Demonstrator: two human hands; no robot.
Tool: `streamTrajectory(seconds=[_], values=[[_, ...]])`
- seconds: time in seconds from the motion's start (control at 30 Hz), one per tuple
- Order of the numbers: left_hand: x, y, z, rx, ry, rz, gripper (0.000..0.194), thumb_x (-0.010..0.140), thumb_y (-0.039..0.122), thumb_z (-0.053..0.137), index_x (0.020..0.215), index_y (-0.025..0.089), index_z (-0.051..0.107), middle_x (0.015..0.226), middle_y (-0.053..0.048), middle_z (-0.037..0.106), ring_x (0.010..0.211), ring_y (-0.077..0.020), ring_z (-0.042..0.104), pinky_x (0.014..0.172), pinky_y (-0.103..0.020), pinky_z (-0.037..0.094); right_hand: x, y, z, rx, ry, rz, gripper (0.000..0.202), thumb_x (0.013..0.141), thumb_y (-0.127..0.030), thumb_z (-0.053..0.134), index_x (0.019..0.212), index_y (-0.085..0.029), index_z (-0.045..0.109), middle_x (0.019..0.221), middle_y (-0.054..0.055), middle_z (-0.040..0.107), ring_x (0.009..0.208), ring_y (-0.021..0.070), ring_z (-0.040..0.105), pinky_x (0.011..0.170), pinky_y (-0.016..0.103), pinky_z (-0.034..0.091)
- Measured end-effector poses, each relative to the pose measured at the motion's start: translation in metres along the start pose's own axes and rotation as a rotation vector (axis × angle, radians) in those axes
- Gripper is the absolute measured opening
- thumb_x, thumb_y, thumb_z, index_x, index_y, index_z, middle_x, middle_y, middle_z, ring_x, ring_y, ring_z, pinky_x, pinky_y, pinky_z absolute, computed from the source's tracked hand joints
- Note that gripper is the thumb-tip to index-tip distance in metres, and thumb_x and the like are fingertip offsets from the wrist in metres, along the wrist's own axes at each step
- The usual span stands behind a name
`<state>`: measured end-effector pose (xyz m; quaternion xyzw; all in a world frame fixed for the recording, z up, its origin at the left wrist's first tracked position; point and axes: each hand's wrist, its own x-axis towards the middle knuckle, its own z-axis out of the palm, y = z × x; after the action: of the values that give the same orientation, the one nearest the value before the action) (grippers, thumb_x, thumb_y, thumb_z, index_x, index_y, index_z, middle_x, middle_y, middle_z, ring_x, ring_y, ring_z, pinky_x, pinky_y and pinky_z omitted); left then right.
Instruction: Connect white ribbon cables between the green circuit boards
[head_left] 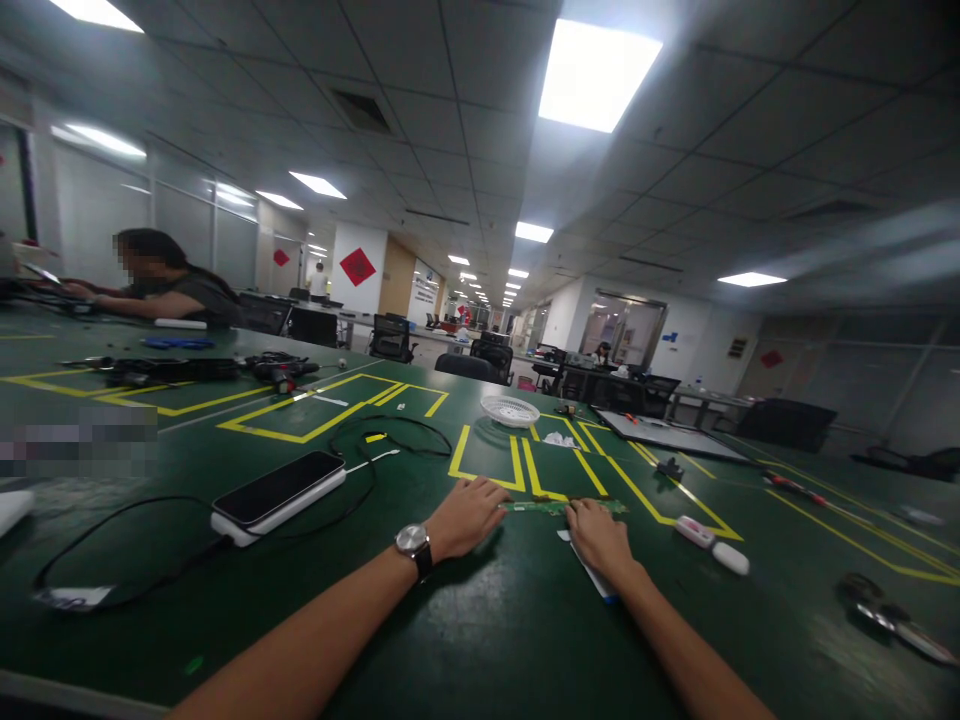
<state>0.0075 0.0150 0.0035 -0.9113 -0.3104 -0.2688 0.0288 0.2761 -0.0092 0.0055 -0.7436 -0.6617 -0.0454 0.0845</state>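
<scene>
A long, thin green strip (534, 507) lies crosswise on the green table (480, 620). At its left end is my left hand (466, 515), palm down with fingers bent and closed on the strip; a watch is on that wrist. My right hand (598, 535) has its fingertips on the strip nearer its right end, which shows beyond the fingers. Partly under my right hand and forearm lies a flat white and blue item (595, 575). Beyond the hands stands a round white basket (510, 411), with crumpled white tissue (559, 439) to its right.
To the left, a black phone (279, 488) rests on a white block with black cables around it. Yellow tape marks the table. A pink and white item (695, 532) and a metal tool (885, 615) lie right. A person (180, 280) sits at the far left.
</scene>
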Motion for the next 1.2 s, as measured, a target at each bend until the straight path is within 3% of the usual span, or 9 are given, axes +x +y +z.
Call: streamTrajectory(seconds=[0.27,0.53,0.7,0.87,1.0,1.2], values=[[-0.005,0.000,0.005,0.031,-0.138,-0.026,0.036,0.102,0.041,0.040,0.132,0.024,0.051,0.128,-0.007,0.060,0.115,-0.0256,0.053,0.090,-0.040,0.041,-0.003,0.002,0.003,-0.040,-0.023,-0.010,0.051,0.099,-0.039,0.026,0.138,-0.018,0.051,0.146,0.014,0.047,0.133,0.0315,0.043,0.104,0.052,0.039],[-0.007,0.001,0.003,0.019,-0.180,-0.037,0.039,0.100,0.042,0.042,0.135,0.026,0.048,0.133,-0.008,0.057,0.117,-0.0266,0.051,0.094,-0.041,0.040,-0.007,0.001,0.004,-0.027,-0.096,0.012,0.061,0.099,-0.046,0.023,0.148,-0.015,0.038,0.156,0.013,0.034,0.143,0.0291,0.030,0.114,0.049,0.026],[-0.006,0.001,0.004,0.031,-0.173,-0.029,0.040,0.100,0.042,0.043,0.136,0.026,0.048,0.133,-0.008,0.057,0.119,-0.0264,0.050,0.095,-0.041,0.040,-0.005,0.006,0.000,0.024,-0.134,-0.003,0.063,0.099,-0.050,0.019,0.149,-0.018,0.037,0.156,0.011,0.034,0.144,0.0284,0.029,0.115,0.052,0.026],[-0.005,0.000,0.003,0.033,-0.103,-0.012,0.037,0.100,0.039,0.044,0.134,0.026,0.050,0.140,-0.007,0.051,0.123,-0.0266,0.048,0.096,-0.041,0.041,-0.002,0.014,-0.004,0.074,-0.158,-0.059,0.056,0.100,-0.047,0.017,0.148,-0.025,0.038,0.156,0.011,0.036,0.143,0.0296,0.031,0.110,0.062,0.028],[-0.002,0.000,-0.001,0.039,-0.039,-0.010,0.031,0.100,0.036,0.045,0.126,0.025,0.056,0.138,-0.007,0.052,0.123,-0.0268,0.049,0.097,-0.042,0.041,0.002,0.011,-0.004,0.071,-0.178,-0.097,0.056,0.100,-0.049,0.018,0.144,-0.026,0.045,0.153,0.013,0.040,0.142,0.0331,0.032,0.109,0.069,0.021],[0.001,0.000,-0.005,0.036,-0.025,-0.024,0.028,0.099,0.034,0.047,0.123,0.022,0.057,0.123,-0.007,0.062,0.115,-0.0247,0.053,0.097,-0.039,0.041,0.005,-0.009,-0.006,0.178,-0.148,-0.381,0.048,0.099,-0.047,0.031,0.133,-0.022,0.054,0.145,0.010,0.049,0.137,0.0262,0.041,0.113,0.048,0.028]])
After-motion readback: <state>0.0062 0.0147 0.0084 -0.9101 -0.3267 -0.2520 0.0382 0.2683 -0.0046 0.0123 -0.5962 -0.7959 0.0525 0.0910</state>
